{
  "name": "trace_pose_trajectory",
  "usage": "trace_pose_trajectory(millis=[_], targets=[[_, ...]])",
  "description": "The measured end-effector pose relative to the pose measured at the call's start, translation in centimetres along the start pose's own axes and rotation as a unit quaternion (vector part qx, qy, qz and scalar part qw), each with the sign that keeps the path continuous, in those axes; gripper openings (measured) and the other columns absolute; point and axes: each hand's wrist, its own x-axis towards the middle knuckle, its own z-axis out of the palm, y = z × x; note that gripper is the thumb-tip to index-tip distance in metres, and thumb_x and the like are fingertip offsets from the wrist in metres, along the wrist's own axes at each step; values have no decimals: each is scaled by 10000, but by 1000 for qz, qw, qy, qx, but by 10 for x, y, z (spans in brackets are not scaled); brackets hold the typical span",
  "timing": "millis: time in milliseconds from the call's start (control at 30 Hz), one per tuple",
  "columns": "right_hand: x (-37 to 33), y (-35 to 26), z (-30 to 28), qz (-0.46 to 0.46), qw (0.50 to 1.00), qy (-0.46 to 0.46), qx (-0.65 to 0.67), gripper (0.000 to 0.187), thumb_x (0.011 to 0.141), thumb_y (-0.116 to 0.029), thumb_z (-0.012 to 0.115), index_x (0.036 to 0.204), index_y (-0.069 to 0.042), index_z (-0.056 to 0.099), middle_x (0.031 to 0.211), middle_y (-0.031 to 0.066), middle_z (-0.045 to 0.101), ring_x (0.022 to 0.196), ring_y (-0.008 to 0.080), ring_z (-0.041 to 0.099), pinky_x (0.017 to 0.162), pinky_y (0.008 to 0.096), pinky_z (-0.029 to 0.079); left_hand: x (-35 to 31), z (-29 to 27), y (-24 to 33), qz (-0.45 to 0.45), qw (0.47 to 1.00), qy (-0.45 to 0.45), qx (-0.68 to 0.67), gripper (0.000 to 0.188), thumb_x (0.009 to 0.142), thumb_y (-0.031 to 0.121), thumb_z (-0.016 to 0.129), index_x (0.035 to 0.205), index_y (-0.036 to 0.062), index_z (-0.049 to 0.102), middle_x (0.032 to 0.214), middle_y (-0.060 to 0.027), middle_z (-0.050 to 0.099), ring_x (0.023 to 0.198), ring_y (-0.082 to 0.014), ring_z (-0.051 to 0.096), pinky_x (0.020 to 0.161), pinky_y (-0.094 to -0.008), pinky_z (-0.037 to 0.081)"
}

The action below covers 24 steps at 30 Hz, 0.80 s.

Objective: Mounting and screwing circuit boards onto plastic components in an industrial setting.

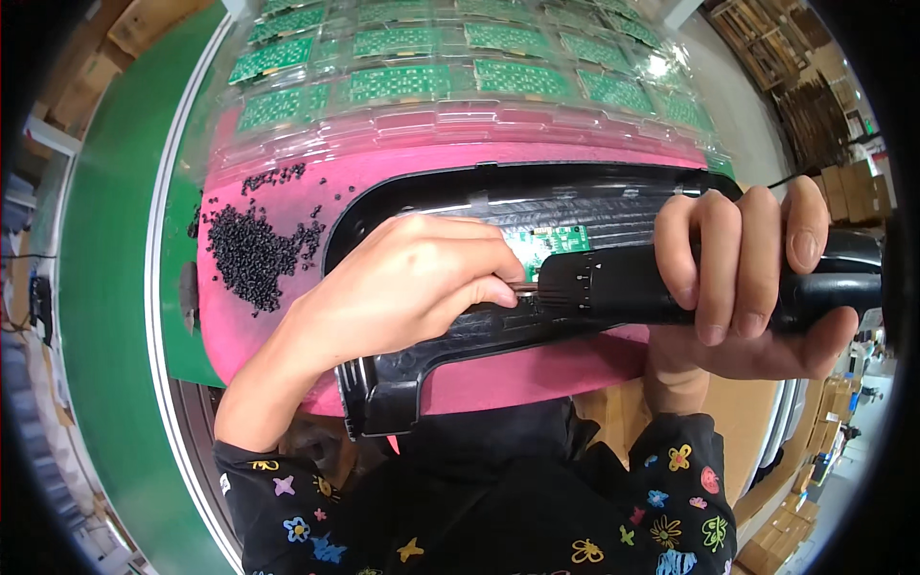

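My right hand [743,273] is wrapped round a black power screwdriver [618,287], held nearly level with its nose pointing left. A short metal bit [526,287] sticks out of the nose. My left hand [412,273] is closed in a pinch at that bit, thumb against forefinger; whether a screw is also between the fingertips is hidden. Beneath both hands lies a long black plastic housing [441,192], its hollow side up. Inside it, a small green circuit board [565,238] shows behind the screwdriver's nose, partly covered by the left fingers.
A pile of small black screws [254,254] lies on the pink mat [235,331], left of the housing. Clear plastic trays [460,120] with several green circuit boards stand at the far side. The green table [120,268] extends leftward. Cardboard boxes [853,192] are at right.
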Motion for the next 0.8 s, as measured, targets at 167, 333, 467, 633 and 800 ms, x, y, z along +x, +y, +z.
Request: trace_pose_trajectory(millis=[167, 333, 467, 633, 800], targets=[[-1, -4, -5, 2, 1000, -16, 25, 355, 855, -390, 657, 998, -117, 482, 645, -38, 560, 528, 86, 547, 584, 250, 426, 5, -4, 4, 25, 999, 3, 34, 221, 713, 76, 766, 835, -19, 609, 789, -123, 624, 712, -291, 612, 632, -353, 491], [-3, -5, -2, 34, 997, 41, -56, 380, 877, -416, 612, 1008, -83, 486, 627, -18, 519, 489, 97, 487, 554, 269, 391, 10, -8, 20, 92, 959, 105, 245, 318, 679, 165, 806, 879, 8, 615, 858, -106, 640, 733, -268, 622, 631, -349, 499], [-8, -17, -18, 44, 981, 67, -178, 383, 878, -392, 583, 1001, -42, 485, 613, -9, 471, 470, 92, 402, 538, 264, 351, 3, -21, 57, 287, 873, 220, 327, 165, 669, 56, 633, 742, 3, 495, 827, -183, 634, 564, -281, 547, 422, -347, 411], [-9, -12, -28, 7, 990, 64, -128, 291, 879, -254, 572, 1004, -7, 482, 601, 56, 487, 470, 117, 417, 470, 260, 365, -28, -37, 170, 139, 881, 3, 453, 90, 688, 62, 605, 727, 13, 539, 804, -143, 662, 605, -257, 592, 516, -321, 441], [-15, -9, -35, 44, 976, 82, -197, 314, 905, -338, 522, 987, -39, 475, 614, 4, 452, 481, 103, 409, 548, 276, 356, -45, -72, 200, 244, 750, -218, 575, 155, 837, -67, 505, 695, -12, 477, 824, -184, 686, 687, -253, 681, 512, -249, 480]])
